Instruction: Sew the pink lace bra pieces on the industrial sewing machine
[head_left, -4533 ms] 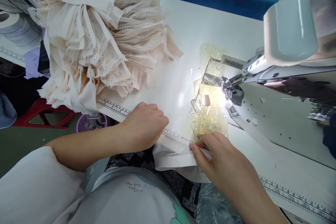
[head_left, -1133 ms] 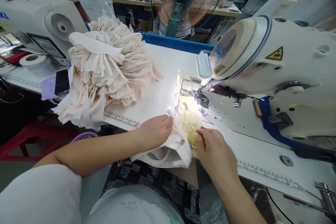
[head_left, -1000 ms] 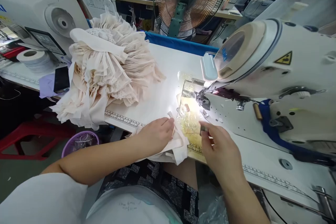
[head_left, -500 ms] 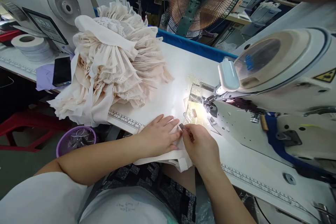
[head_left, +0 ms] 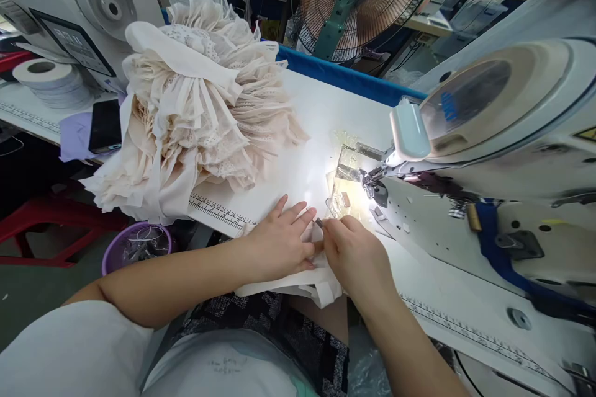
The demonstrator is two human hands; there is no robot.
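My left hand (head_left: 284,242) lies flat with fingers spread on a pale cream fabric piece (head_left: 288,285) at the table's front edge. The fabric's lower part hangs over that edge toward my lap. Close beside it, my right hand (head_left: 354,254) is closed in a pinch. A small dark metal tool (head_left: 319,222) pokes out of its fingers toward my left fingertips; the rest of it is hidden in the hand, so its kind does not show. Just beyond my hands are the lit presser foot and needle area (head_left: 372,180) of a sewing machine (head_left: 493,99).
A large heap of cream lace-trimmed fabric pieces (head_left: 195,105) stands at left on the white table (head_left: 316,99). Farther left are a second machine (head_left: 93,0), tape rolls (head_left: 51,80) and a phone (head_left: 105,126). A fan (head_left: 335,18) stands behind; a purple bin (head_left: 112,254) is below.
My right hand has turned slightly, knuckles more over the fabric, and the tool's tip sits a little farther left. My left fingers have spread a bit. The view has shifted slightly.
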